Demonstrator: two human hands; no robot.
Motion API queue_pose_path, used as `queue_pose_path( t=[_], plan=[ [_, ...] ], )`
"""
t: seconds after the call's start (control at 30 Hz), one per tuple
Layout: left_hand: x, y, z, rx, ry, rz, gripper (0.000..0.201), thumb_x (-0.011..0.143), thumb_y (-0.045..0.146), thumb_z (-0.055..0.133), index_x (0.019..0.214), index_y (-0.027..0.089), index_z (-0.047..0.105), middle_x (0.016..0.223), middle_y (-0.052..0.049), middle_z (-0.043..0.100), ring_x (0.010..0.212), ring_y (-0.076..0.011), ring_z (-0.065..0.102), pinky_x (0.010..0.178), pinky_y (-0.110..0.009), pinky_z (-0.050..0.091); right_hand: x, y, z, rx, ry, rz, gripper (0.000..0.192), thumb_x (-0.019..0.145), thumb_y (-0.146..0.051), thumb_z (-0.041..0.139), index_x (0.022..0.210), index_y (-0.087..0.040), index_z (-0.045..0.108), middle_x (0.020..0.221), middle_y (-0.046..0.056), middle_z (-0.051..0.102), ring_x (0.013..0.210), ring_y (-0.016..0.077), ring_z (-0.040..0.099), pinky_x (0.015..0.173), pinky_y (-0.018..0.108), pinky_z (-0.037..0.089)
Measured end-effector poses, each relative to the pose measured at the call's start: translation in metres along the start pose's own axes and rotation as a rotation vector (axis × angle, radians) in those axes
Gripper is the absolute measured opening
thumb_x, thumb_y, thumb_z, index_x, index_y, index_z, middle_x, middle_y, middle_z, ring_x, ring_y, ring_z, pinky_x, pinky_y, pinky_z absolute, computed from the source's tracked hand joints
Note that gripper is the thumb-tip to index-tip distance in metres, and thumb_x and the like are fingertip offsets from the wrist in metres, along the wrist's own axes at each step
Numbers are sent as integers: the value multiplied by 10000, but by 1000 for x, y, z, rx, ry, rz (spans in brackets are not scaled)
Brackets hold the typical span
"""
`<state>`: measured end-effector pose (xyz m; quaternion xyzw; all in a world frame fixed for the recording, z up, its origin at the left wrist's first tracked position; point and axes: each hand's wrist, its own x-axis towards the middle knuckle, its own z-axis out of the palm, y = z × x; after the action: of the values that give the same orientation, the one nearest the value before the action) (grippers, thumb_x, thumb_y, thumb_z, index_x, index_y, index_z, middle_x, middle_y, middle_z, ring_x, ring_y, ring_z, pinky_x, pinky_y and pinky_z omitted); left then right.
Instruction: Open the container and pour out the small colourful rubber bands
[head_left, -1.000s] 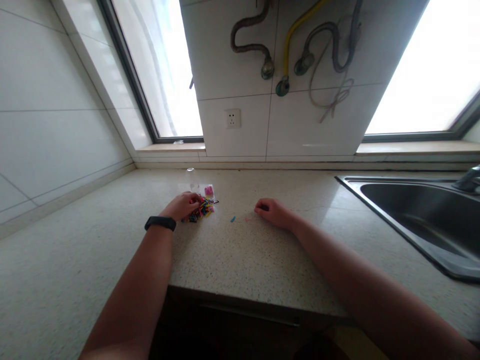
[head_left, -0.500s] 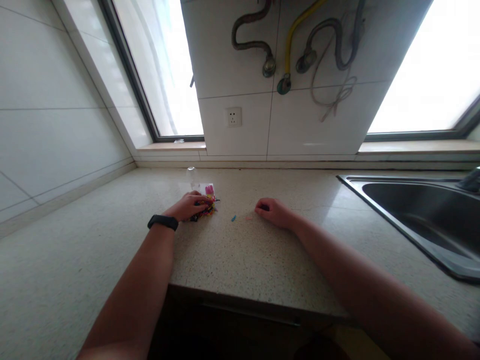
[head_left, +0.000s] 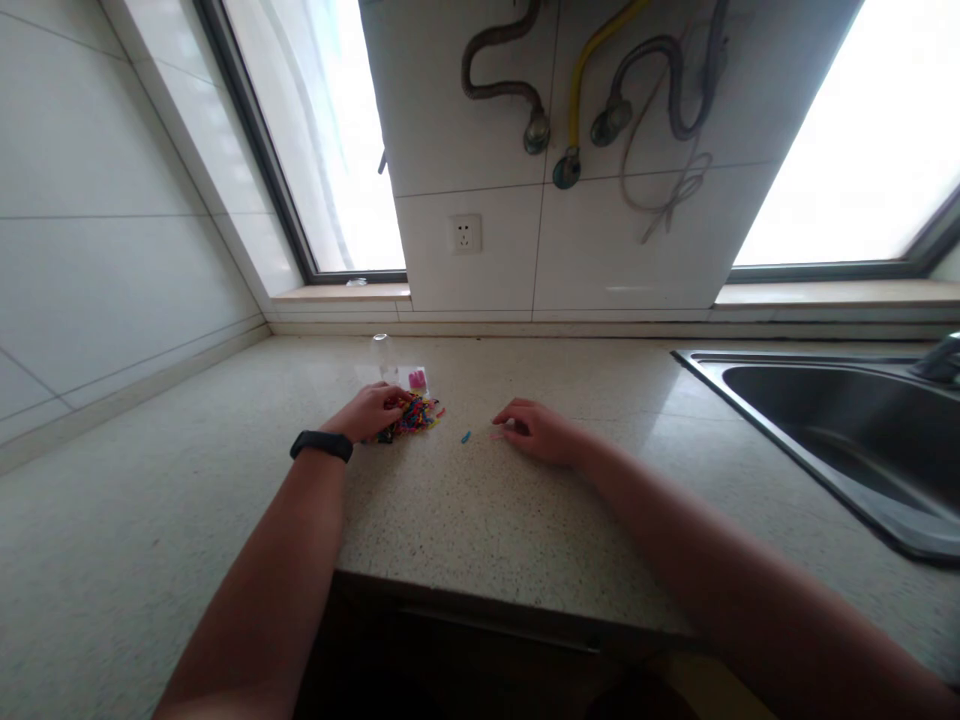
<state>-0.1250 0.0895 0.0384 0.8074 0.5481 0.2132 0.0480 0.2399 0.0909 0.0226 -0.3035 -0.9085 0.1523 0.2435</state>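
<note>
**On the countertop: hands at a pile of small coloured clips**

On the speckled stone countertop (head_left: 480,500), toward its back edge below the tiled wall and windows, the left hand (head_left: 371,412) rests palm down, fingers curled onto the pile of small coloured clips (head_left: 415,413). The right hand (head_left: 536,430) lies near, fingers loosely spread, fingertips by a pink piece (head_left: 496,436); whether they touch is unclear. A blue piece (head_left: 466,437) lies between. A steel sink (head_left: 840,420) sits at the right.

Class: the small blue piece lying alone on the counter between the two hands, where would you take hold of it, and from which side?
Pinch the blue piece across its narrow width with thumb and forefinger, coming straight down from above. It lies flat on the speckled counter, too thin for a side grip. The right hand is nearest; the left hand rests on the colourful pile.
</note>
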Motion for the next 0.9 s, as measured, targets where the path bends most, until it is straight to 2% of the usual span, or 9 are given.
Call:
queue_pose_path(
  t=[0.1,0.2,0.37,0.43,0.5,0.57,0.63,0.73,0.9],
  plan=[
    [1,-1,2,18,31,26,332,834,303,570,1116,193,706,993,-79,612,892,-176,577,845,-294,448,3,-5,4,-78,-31,-117,239,917,-272,542,1063,-162,696,1016,89,616,971,164,544,919,294,406],
    [2,3,2,68,94,39,313,874,355,563,1111,209,707,1024,-82,618,943,-190,568,893,-319,430,7,-7,7,-91,-46,-123,205,914,-222,531,995,-148,704,971,91,624,949,168,544,896,293,409],
    [4,37,5,150,207,153,256,899,388,569,1060,241,704,1050,-49,626,1005,-202,544,963,-362,376,14,-12,10,-40,-36,-108,137,877,-188,584,933,-145,701,910,67,639,873,141,558,832,262,419],
    [5,58,7,102,158,261,243,921,390,554,1035,236,703,1012,-35,633,968,-175,549,955,-339,373,17,-18,12,23,-14,-59,132,877,-215,607,939,-147,701,888,58,645,821,124,562,790,248,424],
    [7,78,11,36,23,358,264,922,423,566,1032,224,701,936,-23,643,906,-151,561,912,-306,385,20,-23,13,92,24,-9,134,868,-231,632,950,-148,699,883,49,655,799,114,571,773,239,424],
    [9,93,14,13,-112,398,331,897,497,595,1031,215,705,885,-16,652,866,-148,564,868,-296,391,22,-24,15,122,65,16,139,864,-234,642,957,-148,698,893,46,663,811,115,580,783,241,422],
    [10,101,17,30,-185,393,410,855,570,620,1035,212,709,876,-16,656,859,-158,560,848,-300,390,24,-21,15,99,103,21,137,869,-237,632,951,-149,699,893,44,663,816,121,579,783,247,417],
    [11,105,20,37,-214,379,453,834,593,629,1063,211,707,881,-22,652,849,-163,556,826,-298,394,24,-11,15,56,153,30,137,877,-232,608,933,-142,695,892,48,655,797,121,567,770,250,414],
    [12,108,24,12,-218,430,279,896,417,602,1037,212,729,880,-26,666,832,-153,580,837,-291,405,20,-3,11,49,150,41,165,877,-237,584,944,-136,695,896,56,646,776,117,561,747,245,417]
  ],
)
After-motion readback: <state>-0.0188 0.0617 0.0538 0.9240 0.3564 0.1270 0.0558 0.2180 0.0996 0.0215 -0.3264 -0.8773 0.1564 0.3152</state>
